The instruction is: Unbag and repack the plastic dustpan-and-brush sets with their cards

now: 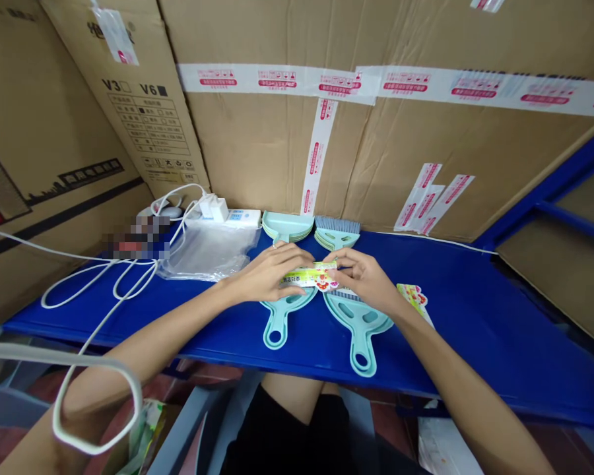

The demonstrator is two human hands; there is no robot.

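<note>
Between my two hands is a yellow-green and white printed card [307,276] with red figures. My left hand [272,272] is closed on its left end, thumb below and fingers above. At its right end, my right hand [360,276] pinches the card with bent fingers. Below the hands lie a mint dustpan [277,323] on the left and a mint brush and dustpan set [361,330] on the right, handles toward me. Behind them are stacked mint dustpans [287,226] and stacked brushes with grey bristles [337,231].
More printed cards [414,300] lie right of my right forearm. Clear plastic bags [208,251], a white power strip [245,218] and looping white cables [129,264] are on the left of the blue table [499,330]. Cardboard [257,145] stands behind.
</note>
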